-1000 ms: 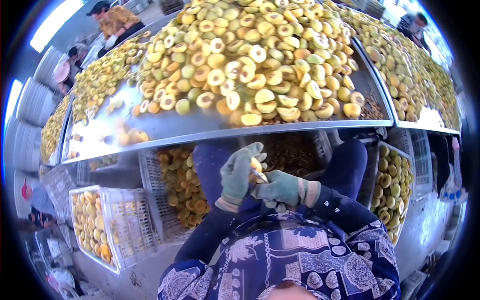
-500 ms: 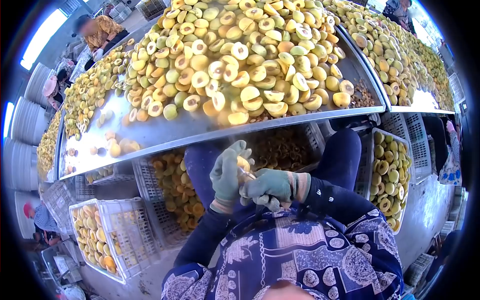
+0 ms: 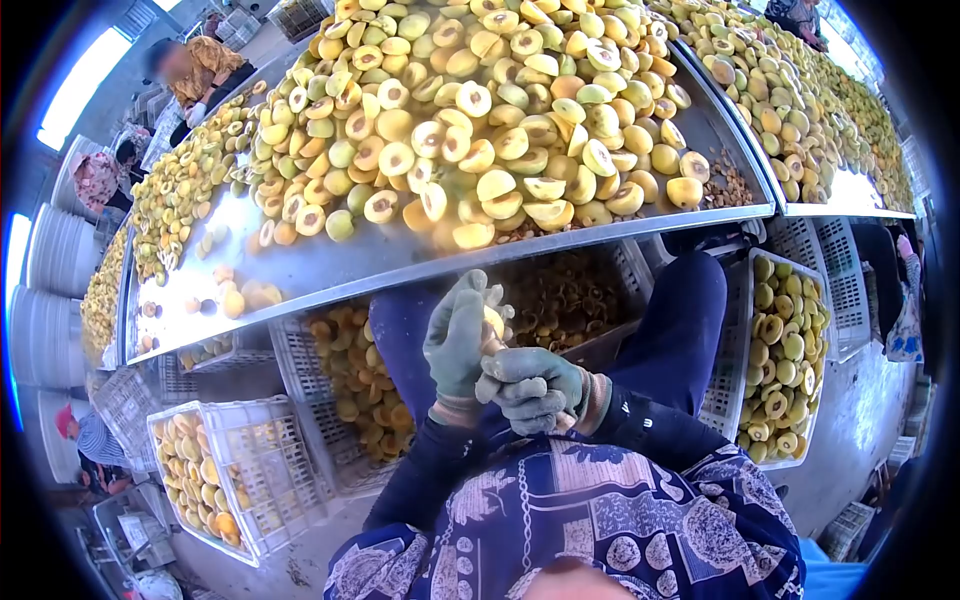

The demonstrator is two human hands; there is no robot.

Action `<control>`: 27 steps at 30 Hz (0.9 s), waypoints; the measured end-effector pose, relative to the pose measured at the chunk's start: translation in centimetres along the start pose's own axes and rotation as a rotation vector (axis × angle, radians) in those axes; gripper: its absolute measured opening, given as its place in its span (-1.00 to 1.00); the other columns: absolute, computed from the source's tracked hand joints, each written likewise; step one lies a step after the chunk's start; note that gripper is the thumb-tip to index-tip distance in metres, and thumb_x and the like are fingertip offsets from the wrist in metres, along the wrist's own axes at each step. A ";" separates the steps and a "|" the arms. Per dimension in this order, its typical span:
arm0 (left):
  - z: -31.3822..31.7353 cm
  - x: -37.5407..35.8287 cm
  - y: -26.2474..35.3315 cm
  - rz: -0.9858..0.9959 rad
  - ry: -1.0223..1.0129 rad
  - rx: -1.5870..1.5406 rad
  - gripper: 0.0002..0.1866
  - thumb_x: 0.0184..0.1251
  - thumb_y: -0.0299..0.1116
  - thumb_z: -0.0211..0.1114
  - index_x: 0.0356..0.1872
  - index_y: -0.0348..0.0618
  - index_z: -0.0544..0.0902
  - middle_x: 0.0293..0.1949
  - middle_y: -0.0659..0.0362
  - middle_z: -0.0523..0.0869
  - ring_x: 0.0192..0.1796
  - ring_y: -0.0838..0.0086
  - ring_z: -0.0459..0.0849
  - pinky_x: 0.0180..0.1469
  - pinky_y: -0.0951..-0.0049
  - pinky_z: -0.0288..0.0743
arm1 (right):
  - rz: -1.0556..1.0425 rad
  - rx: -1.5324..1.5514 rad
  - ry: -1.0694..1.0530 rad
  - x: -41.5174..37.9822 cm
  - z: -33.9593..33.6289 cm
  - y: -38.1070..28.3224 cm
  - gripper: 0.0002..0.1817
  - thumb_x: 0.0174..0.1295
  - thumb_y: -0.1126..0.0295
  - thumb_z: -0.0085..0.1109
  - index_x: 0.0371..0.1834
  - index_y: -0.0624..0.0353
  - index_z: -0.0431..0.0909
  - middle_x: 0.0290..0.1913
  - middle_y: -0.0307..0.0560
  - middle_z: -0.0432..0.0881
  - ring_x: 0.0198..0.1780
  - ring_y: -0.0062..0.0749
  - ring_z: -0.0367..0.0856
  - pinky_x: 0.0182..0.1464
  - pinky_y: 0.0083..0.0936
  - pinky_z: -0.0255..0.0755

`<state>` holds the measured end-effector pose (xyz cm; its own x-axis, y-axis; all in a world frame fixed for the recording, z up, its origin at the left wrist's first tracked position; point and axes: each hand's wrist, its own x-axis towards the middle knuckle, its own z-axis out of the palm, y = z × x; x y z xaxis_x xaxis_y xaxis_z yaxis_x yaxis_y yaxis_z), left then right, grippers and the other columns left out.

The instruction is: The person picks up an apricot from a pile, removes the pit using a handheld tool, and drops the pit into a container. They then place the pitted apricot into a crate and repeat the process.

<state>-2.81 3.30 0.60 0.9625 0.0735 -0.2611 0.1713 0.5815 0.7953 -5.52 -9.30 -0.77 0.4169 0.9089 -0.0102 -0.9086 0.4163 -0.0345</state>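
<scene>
My left hand [image 3: 457,345], in a grey-green glove, is closed around a yellow peach half [image 3: 492,322], mostly hidden by the fingers. My right hand [image 3: 535,388], gloved too, is curled against it just below and to the right. A pale handle end [image 3: 564,422] of a small tool pokes out under the right fist; the tool's working end is hidden between the hands. Both hands are above my lap, in front of the metal table [image 3: 330,290]. Halved peaches [image 3: 480,155] with brown centres are heaped on that table.
Below the table, a crate [image 3: 297,385] of peach halves stands left of my legs, and a dark bin of scraps [image 3: 570,295] lies between them. More filled crates stand at left [image 3: 250,470] and right [image 3: 738,350]. Other people sit around the tables.
Both hands stay together, with the left fingers raised slightly and the right fist turned a little. The peach half remains in the left hand. At far left, a person has leaned over.
</scene>
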 end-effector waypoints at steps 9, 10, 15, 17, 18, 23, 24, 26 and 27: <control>0.7 0.6 -0.5 -0.010 -0.021 -0.033 -0.75 0.37 -0.43 0.22 0.01 -0.27 0.64 -0.18 0.09 0.71 -0.33 0.44 0.69 -0.40 0.56 0.59 | -0.092 0.160 -0.126 0.3 -0.6 0.2 -0.62 0.52 0.24 -0.18 -0.19 0.35 0.54 -0.70 -0.48 0.39 -0.81 -0.76 0.24 -0.77 -0.75 0.23; 0.6 0.8 -0.7 0.001 -0.039 -0.022 -0.75 0.36 -0.44 0.23 0.01 -0.28 0.64 -0.16 0.09 0.71 -0.32 0.43 0.70 -0.40 0.56 0.60 | -0.095 0.167 -0.136 0.2 -0.7 0.1 -0.63 0.51 0.24 -0.17 -0.20 0.34 0.54 -0.70 -0.48 0.39 -0.81 -0.76 0.24 -0.77 -0.75 0.23; -0.3 1.9 -0.9 -0.165 -0.221 -0.024 -0.74 0.38 -0.41 0.24 0.03 -0.26 0.64 -0.12 0.08 0.71 -0.26 0.39 0.70 -0.36 0.50 0.63 | -0.043 -0.343 0.320 -1.3 1.4 -1.3 -0.66 0.48 0.23 -0.11 -0.26 0.28 0.55 -0.71 -0.43 0.38 -0.81 -0.72 0.25 -0.77 -0.73 0.20; -0.3 2.2 -1.1 -0.253 -0.196 -0.088 -0.73 0.39 -0.39 0.24 0.04 -0.25 0.64 -0.12 0.07 0.72 -0.26 0.36 0.71 -0.34 0.47 0.64 | -0.049 -0.200 0.142 -1.5 -0.3 -1.5 -0.65 0.49 0.23 -0.13 -0.27 0.28 0.55 -0.71 -0.45 0.38 -0.81 -0.71 0.26 -0.76 -0.72 0.21; -0.2 2.2 -0.9 -0.254 -0.213 -0.084 -0.72 0.40 -0.34 0.23 0.04 -0.22 0.64 -0.13 0.06 0.72 -0.26 0.31 0.71 -0.34 0.43 0.65 | -0.058 -0.016 0.015 -1.0 -1.1 -1.5 -0.61 0.52 0.21 -0.20 -0.24 0.30 0.54 -0.69 -0.46 0.41 -0.81 -0.71 0.28 -0.75 -0.70 0.26; 1.2 2.1 -1.6 -0.064 -0.115 -0.042 -0.72 0.41 -0.33 0.23 0.04 -0.21 0.64 -0.14 0.06 0.73 -0.27 0.33 0.72 -0.32 0.46 0.65 | -0.124 0.273 -0.235 0.0 -2.1 -0.7 -0.54 0.55 0.20 -0.32 -0.06 0.41 0.50 -0.63 -0.42 0.52 -0.79 -0.68 0.36 -0.69 -0.64 0.37; 1.4 2.2 -1.6 -0.052 -0.109 -0.036 -0.73 0.41 -0.34 0.23 0.04 -0.22 0.64 -0.14 0.06 0.73 -0.27 0.33 0.72 -0.31 0.46 0.65 | -0.141 0.297 -0.273 0.3 -2.3 -0.6 -0.53 0.56 0.19 -0.33 -0.06 0.42 0.50 -0.63 -0.41 0.52 -0.79 -0.68 0.36 -0.69 -0.64 0.39; 1.4 2.3 -1.8 -0.041 -0.092 -0.014 -0.73 0.40 -0.35 0.24 0.04 -0.22 0.64 -0.13 0.06 0.73 -0.27 0.35 0.72 -0.30 0.47 0.66 | -0.172 0.342 -0.329 0.5 -2.5 -0.5 -0.51 0.56 0.18 -0.36 -0.06 0.42 0.50 -0.61 -0.40 0.54 -0.79 -0.67 0.37 -0.68 -0.64 0.42; 1.3 2.5 -2.1 -0.041 -0.082 0.002 -0.73 0.40 -0.37 0.25 0.04 -0.22 0.64 -0.12 0.06 0.73 -0.27 0.36 0.72 -0.29 0.47 0.66 | -0.188 0.361 -0.345 0.5 -2.4 -0.5 -0.49 0.56 0.18 -0.37 -0.06 0.42 0.50 -0.60 -0.39 0.54 -0.78 -0.67 0.37 -0.67 -0.63 0.43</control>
<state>-0.50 1.19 -0.96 0.9686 -0.0171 -0.2481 0.2115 0.5813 0.7857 -4.78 -9.14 -3.20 0.5954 0.7474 0.2948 -0.7960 0.4991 0.3424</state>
